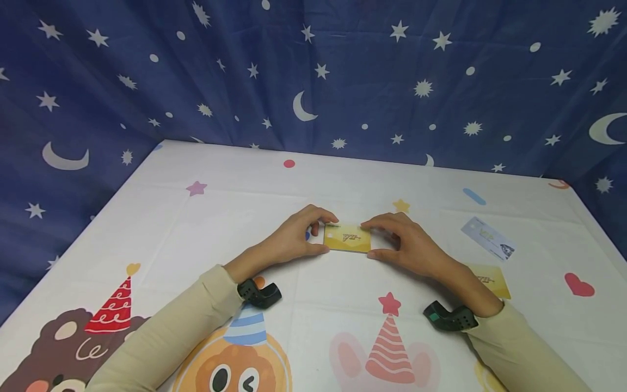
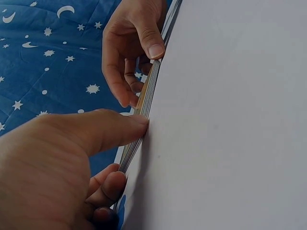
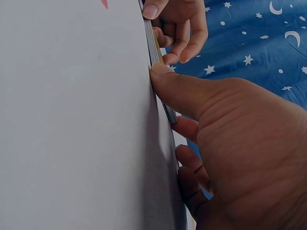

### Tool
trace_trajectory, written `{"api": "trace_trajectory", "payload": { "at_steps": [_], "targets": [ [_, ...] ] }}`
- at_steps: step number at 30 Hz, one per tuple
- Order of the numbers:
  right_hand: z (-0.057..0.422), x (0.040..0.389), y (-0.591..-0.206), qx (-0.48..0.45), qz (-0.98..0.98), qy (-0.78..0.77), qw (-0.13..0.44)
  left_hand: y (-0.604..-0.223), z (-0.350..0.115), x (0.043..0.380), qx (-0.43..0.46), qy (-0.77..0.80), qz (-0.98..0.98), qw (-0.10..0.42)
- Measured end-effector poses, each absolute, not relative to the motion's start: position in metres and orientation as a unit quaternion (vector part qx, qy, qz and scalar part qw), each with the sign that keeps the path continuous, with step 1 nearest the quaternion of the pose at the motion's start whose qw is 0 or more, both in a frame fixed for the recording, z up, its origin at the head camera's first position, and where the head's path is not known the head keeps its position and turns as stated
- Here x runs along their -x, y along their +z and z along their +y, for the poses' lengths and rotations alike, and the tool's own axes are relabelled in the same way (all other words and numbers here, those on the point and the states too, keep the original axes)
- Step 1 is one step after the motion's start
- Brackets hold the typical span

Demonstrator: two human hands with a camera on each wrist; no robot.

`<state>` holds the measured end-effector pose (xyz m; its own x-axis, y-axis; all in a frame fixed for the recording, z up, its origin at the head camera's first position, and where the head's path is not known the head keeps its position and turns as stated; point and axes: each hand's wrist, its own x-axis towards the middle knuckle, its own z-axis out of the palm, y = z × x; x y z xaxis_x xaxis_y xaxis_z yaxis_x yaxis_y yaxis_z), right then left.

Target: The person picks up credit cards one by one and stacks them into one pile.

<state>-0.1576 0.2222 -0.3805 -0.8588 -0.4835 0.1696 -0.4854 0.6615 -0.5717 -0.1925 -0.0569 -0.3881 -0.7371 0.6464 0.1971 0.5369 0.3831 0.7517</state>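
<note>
A thin stack of cards [image 1: 348,238] lies flat on the table, with a gold card showing on top. My left hand [image 1: 296,235] holds its left end, thumb at the near corner and index finger at the far one. At the right end, my right hand [image 1: 411,245] grips the stack between thumb and fingers in the same way. Several layered card edges [image 2: 150,88] show between the two thumbs in the left wrist view. The right wrist view shows the same layered edges [image 3: 152,45], with my right thumb against the near side.
A silver card [image 1: 482,237] lies apart to the right of my right hand. Nearer, another gold card [image 1: 496,280] is partly hidden by my right forearm. The white tablecloth [image 1: 303,326] has printed cartoon figures. A blue starry curtain [image 1: 352,103] hangs behind the table.
</note>
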Motion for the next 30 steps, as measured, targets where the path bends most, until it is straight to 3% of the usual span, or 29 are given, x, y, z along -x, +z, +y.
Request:
{"api": "trace_trajectory", "payload": {
  "at_steps": [30],
  "targets": [
    [0.2224, 0.1559, -0.3793, -0.264, -0.915, 0.304, 0.003, -0.3879, -0.0566, 0.1915, -0.355, 0.422, 0.831, 0.068]
  ]
}}
